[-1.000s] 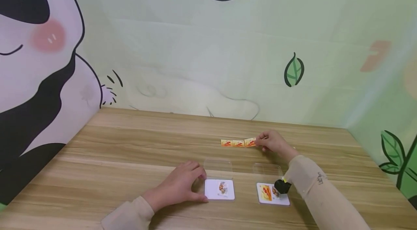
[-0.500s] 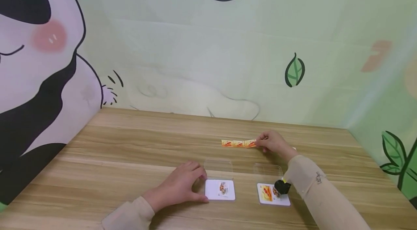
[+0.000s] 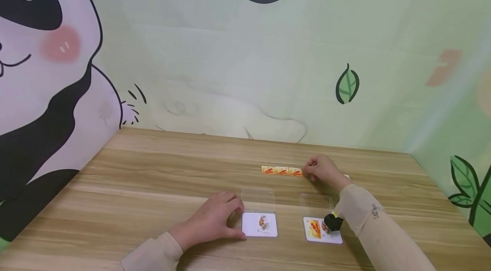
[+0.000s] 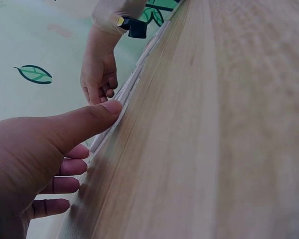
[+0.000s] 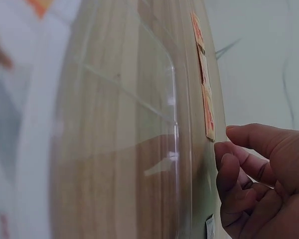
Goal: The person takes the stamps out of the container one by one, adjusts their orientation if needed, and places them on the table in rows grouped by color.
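Observation:
Three small orange-and-yellow picture cards [image 3: 281, 171] lie in a row toward the back of the table. At the right end of this row are the fingertips of my right hand [image 3: 323, 170]; in the right wrist view its thumb and index finger stand slightly apart, close beside the end card [image 5: 208, 117]. My left hand [image 3: 215, 215] rests by the left clear-lidded case [image 3: 251, 225], thumb at its near corner and fingers at its far one. A food picture sits on the right half of that case's white base. The right case [image 3: 324, 239] bears two pictures, one partly hidden by the wrist camera.
Both transparent lids, the left lid [image 3: 258, 200] and the right lid [image 3: 312, 203], lie folded back behind their cases. A small white piece [image 5: 210, 228] lies on the wooden table [image 3: 161, 164] near my right hand. A patterned wall [image 3: 215, 58] rises behind the table.
The rightmost card, tilted against my right fingers before, now lies level with the other two. My right fingertips have drawn slightly off it. My left hand has stayed in place.

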`<act>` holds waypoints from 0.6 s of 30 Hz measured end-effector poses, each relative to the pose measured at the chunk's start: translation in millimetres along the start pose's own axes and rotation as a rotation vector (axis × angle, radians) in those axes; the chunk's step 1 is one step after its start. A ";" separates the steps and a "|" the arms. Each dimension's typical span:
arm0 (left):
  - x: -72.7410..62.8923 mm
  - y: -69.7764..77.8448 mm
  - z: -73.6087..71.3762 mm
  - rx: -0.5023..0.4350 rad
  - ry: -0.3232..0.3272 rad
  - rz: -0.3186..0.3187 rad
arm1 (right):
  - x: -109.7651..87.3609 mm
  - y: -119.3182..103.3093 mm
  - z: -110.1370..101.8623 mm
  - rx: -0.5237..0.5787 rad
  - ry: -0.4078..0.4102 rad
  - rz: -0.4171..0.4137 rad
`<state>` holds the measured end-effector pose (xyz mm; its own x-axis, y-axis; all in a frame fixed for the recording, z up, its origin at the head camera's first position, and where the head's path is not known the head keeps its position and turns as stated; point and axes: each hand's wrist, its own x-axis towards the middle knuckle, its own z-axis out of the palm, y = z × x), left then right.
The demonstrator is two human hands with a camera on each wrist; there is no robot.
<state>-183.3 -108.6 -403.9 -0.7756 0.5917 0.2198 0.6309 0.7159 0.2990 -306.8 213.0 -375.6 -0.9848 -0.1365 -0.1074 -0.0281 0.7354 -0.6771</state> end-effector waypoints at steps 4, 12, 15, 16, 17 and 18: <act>0.1 0.6 -0.7 0.001 -0.005 -0.006 | 0.0 0.3 -0.8 -0.006 0.004 0.014; -0.3 -0.9 -0.3 0.007 -0.011 -0.005 | -3.8 -5.7 -3.8 -0.039 0.018 0.045; 0.0 -1.0 0.2 0.003 -0.018 -0.009 | -5.7 -7.6 -5.4 -0.035 0.018 0.044; 0.2 -1.0 0.3 0.002 -0.021 -0.009 | -6.5 -8.2 -6.2 -0.038 0.016 0.039; 0.4 -1.0 0.3 0.003 -0.023 -0.010 | -7.2 -8.7 -7.0 -0.040 0.015 0.035; 0.7 -0.9 0.1 0.004 -0.024 -0.009 | -7.7 -9.2 -8.0 -0.037 0.014 0.029</act>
<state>-184.5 -108.8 -404.1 -0.7808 0.5936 0.1951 0.6238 0.7230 0.2969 -300.3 212.6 -362.8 -0.9875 -0.1060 -0.1163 -0.0058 0.7633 -0.6461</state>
